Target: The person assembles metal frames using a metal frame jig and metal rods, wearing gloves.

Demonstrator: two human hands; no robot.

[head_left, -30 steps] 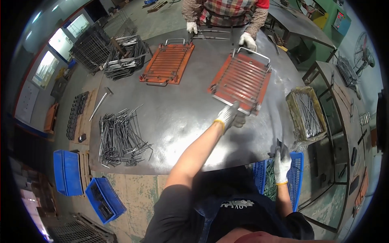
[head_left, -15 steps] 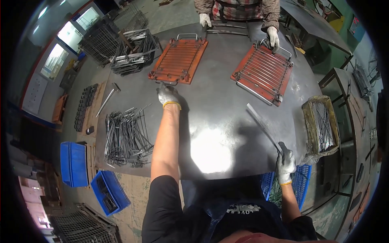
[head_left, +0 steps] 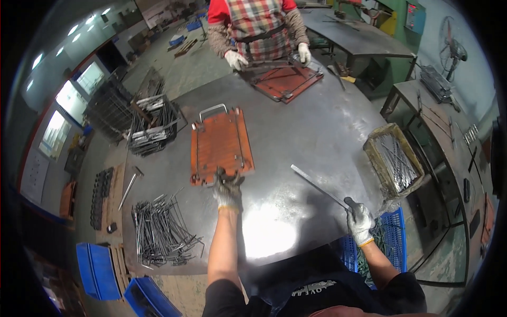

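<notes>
"Fingers (head_left: 356, 210) of the knit-gloved right hand (head_left: 361, 222)?"
"Curled around a slim, straight metal piece (head_left: 319, 186)."
"Left hand (head_left: 227, 191)?"
"Bent at the near edge of the flat orange board (head_left: 222, 142), on the shiny grey tabletop (head_left: 296, 137); whether gripping, I can't tell."

The board (head_left: 219, 145) is a flat, rectangular, orange-red panel with faint lines running across its face. It lies flat on the steel table (head_left: 280, 132), its long sides running away from the person and its near end angled slightly to the right. A thin dark rod (head_left: 241, 145) runs along each long side, small fittings sit near the corners, and a silvery U-shaped loop (head_left: 213, 109) juts past the far edge. The left hand (head_left: 228, 189) covers part of the near edge. The slim, straight metal bar (head_left: 319, 186), pale at its far tip, slants up-left from the right hand (head_left: 360, 219); whether it is one piece or several is unclear.
</notes>
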